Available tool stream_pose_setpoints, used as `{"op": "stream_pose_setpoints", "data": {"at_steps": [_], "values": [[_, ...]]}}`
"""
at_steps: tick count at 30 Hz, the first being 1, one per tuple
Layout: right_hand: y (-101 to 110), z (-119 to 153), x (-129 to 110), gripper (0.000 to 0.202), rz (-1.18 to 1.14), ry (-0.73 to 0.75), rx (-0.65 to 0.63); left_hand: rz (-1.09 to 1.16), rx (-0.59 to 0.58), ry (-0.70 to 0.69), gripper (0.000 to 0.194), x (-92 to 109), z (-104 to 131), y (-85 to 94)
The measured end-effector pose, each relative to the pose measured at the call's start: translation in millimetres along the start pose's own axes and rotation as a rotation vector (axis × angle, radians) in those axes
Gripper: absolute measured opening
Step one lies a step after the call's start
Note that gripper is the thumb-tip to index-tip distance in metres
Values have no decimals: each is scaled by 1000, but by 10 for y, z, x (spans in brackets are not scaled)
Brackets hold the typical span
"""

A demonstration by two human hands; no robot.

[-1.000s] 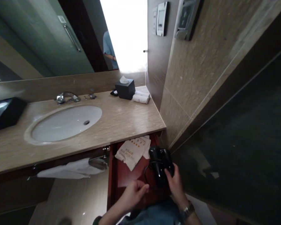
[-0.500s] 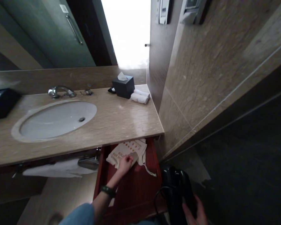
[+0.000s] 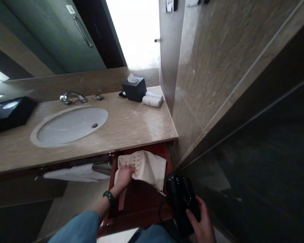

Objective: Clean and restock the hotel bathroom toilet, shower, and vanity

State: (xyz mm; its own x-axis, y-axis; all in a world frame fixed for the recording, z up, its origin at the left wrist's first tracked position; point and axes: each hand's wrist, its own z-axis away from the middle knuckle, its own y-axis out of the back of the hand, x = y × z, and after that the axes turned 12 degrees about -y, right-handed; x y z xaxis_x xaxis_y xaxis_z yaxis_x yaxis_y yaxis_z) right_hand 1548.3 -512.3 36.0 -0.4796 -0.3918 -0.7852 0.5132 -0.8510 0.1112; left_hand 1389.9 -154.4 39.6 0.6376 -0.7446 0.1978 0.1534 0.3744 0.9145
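Observation:
A cream cloth bag (image 3: 150, 168) with printed lettering and a drawstring lies in the open red-brown drawer (image 3: 142, 216). My left hand (image 3: 125, 176) is closed on the bag's left part, its fingertips partly hidden in the cloth. Just right of the drawer, my right hand (image 3: 201, 219) grips a black device (image 3: 181, 199), thumb on one side and fingers on the other. A dark cord hangs from the device over the drawer's right edge.
Above the drawer runs a stone counter (image 3: 131, 125) with an oval sink (image 3: 73, 126), a black tissue box (image 3: 135, 89) and rolled white towels (image 3: 152, 100). A white towel (image 3: 76, 173) hangs under the counter. A stone wall (image 3: 207, 67) rises on the right.
My left hand has moved left, and the bag is now bunched and spread further right. My right hand and the black device have shifted left and slightly up in view.

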Motion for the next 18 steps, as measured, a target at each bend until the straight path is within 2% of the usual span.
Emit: {"op": "stream_pose_setpoints", "data": {"at_steps": [2, 4, 6, 7, 9, 11, 12, 14, 16, 18], "values": [[29, 30, -35, 79, -4, -3, -5, -70, 7, 21, 32, -66, 341, 71], [39, 47, -66, 80, -18, -17, -2, -79, 100, 7, 45, 163, 488, 73], [44, 56, -97, 83, -52, -50, 14, 58, 170, -57, 48, 632, 422, -40], [51, 60, -117, 84, -72, -63, 29, 169, 159, -102, 42, 899, 335, -138], [77, 68, -167, 85, -102, -72, 56, 319, 66, -127, 32, 1356, 128, -374], [119, 81, -225, 86, -117, -58, 78, 343, -4, -83, 32, 1572, -17, -597], [142, 90, -250, 86, -123, -51, 85, 331, -22, -53, 29, 1578, -44, -685], [181, 108, -281, 87, -141, -41, 99, 316, -39, 6, 22, 1459, -5, -800], [201, 126, -272, 87, -151, -34, 103, 297, -22, 34, 25, 1319, 91, -845], [196, 146, -226, 84, -140, -4, 111, 268, 18, 32, 34, 1288, 150, -844]]}}
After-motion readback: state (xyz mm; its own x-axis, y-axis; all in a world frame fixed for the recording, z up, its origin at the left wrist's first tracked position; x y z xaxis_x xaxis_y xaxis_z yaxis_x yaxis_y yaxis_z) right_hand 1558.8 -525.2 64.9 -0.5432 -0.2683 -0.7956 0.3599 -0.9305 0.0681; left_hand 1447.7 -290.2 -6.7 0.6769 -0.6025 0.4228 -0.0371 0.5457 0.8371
